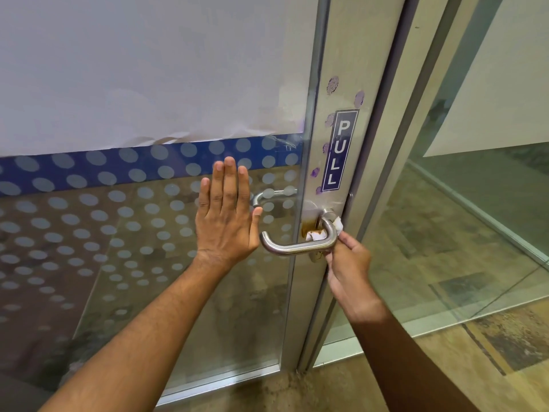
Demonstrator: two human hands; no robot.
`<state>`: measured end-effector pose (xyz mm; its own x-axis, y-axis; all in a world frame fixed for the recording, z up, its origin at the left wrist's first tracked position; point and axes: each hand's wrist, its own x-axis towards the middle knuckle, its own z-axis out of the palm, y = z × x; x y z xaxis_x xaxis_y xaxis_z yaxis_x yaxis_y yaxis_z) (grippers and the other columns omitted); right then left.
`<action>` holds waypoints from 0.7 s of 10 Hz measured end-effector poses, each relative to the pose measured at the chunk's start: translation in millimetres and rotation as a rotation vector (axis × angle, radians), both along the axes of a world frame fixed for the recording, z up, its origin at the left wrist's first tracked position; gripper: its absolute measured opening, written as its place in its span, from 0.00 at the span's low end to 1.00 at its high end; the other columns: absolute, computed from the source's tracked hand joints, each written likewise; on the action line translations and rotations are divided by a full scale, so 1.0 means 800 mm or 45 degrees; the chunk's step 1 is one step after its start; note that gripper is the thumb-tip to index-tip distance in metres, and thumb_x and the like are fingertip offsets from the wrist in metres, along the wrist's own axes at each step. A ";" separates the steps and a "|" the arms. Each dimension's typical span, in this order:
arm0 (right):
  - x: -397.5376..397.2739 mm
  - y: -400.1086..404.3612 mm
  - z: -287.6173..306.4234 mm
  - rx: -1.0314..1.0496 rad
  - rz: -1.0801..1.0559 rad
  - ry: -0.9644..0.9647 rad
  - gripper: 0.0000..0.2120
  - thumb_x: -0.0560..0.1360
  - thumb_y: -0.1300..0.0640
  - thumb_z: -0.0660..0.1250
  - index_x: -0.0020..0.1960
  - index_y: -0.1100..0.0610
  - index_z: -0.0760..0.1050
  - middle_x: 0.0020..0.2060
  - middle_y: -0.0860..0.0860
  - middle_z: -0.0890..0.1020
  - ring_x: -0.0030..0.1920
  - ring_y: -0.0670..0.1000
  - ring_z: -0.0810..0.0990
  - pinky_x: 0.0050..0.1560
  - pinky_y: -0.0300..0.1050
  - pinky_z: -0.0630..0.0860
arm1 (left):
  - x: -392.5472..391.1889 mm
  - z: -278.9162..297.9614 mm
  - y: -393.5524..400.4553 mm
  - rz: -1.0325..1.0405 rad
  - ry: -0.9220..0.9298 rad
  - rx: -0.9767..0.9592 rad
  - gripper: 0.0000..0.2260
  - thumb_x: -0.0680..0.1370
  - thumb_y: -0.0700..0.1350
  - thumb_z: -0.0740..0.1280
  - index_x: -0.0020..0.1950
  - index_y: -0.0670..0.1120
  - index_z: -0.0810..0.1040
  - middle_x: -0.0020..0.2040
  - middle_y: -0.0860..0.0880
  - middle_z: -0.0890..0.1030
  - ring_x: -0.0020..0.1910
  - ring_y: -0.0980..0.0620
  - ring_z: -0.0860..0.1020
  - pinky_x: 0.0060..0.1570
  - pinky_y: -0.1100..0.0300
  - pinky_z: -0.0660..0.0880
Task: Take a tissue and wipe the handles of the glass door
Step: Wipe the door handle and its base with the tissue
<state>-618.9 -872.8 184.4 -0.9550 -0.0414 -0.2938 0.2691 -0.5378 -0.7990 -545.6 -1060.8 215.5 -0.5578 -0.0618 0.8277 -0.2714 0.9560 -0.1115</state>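
A curved steel lever handle point(292, 248) sticks out from the metal stile of the glass door point(118, 233). A white tissue point(315, 235), stained brown, is looped behind the handle's neck near the rusty base. My right hand point(349, 263) pinches the tissue's ends just right of and below the handle. My left hand point(227, 217) lies flat on the glass, fingers straight up, just left of the handle. A second handle point(271, 195) shows through the glass on the far side.
A blue PULL sticker point(340, 150) sits on the stile above the handle, with purple fingerprint smudges around it. White paper covers the upper glass over a blue dotted band. A fixed glass panel point(460, 233) stands to the right. The floor is brown tile.
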 end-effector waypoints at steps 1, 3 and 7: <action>0.006 -0.013 0.009 -0.513 -0.064 -0.318 0.14 0.75 0.76 0.60 0.58 0.68 0.75 0.41 0.58 0.82 0.35 0.50 0.83 0.34 0.40 0.82 | -0.001 -0.001 0.000 0.000 -0.003 -0.003 0.44 0.78 0.53 0.61 0.78 0.43 0.30 0.77 0.46 0.27 0.78 0.48 0.31 0.77 0.51 0.33; 0.010 -0.017 0.015 -0.950 -0.018 -0.535 0.08 0.77 0.73 0.59 0.52 0.72 0.75 0.37 0.62 0.83 0.38 0.53 0.84 0.35 0.39 0.82 | 0.000 -0.001 -0.002 0.012 -0.023 0.001 0.43 0.78 0.54 0.60 0.78 0.43 0.30 0.77 0.46 0.26 0.77 0.48 0.30 0.76 0.51 0.32; 0.040 -0.025 -0.057 0.865 -0.417 0.726 0.08 0.71 0.71 0.70 0.47 0.62 0.83 0.45 0.56 0.82 0.43 0.52 0.81 0.46 0.48 0.80 | 0.002 0.001 0.000 0.026 -0.033 0.001 0.44 0.78 0.54 0.60 0.77 0.43 0.29 0.76 0.46 0.25 0.77 0.48 0.29 0.76 0.51 0.32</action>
<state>-586.7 -892.9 139.0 -0.8960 0.2624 0.3582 -0.3406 0.1114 -0.9336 -544.3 -1060.8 216.0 -0.5774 -0.0741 0.8131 -0.2880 0.9503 -0.1180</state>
